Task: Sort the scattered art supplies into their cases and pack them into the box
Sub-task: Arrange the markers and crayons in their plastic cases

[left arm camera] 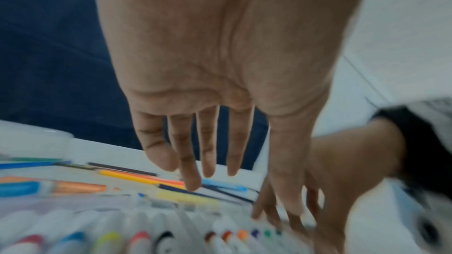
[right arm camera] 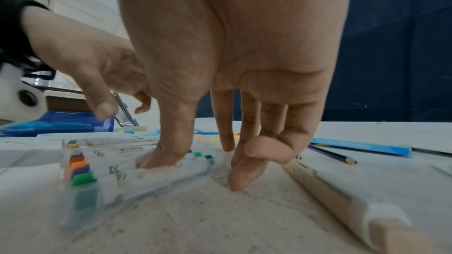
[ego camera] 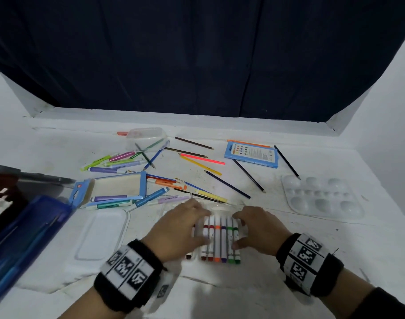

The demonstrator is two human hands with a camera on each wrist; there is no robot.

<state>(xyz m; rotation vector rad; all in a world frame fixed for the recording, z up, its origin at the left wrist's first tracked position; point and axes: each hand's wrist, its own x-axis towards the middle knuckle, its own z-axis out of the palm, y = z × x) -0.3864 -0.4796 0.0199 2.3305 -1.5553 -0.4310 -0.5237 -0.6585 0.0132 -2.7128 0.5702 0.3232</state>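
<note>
At lower centre, the left hand (ego camera: pixel 180 229) hovers spread and holds nothing while the right hand (ego camera: pixel 258 226) presses loosely straight fingers on the clear marker case (ego camera: pixel 216 238), and farther right lies a blue "Nitsa" pencil box (ego camera: pixel 252 154).

Home craft corner, makeshift work surface

White painted ledge (ego camera: pixel 312 261) with rough, speckled finish, dark blue curtain (ego camera: pixel 197 54) hanging directly behind it, plain white walls either side of the curtain; coloured pencils (ego camera: pixel 201 158), paint palette (ego camera: pixel 321 198) scattered on the ledge.
</note>
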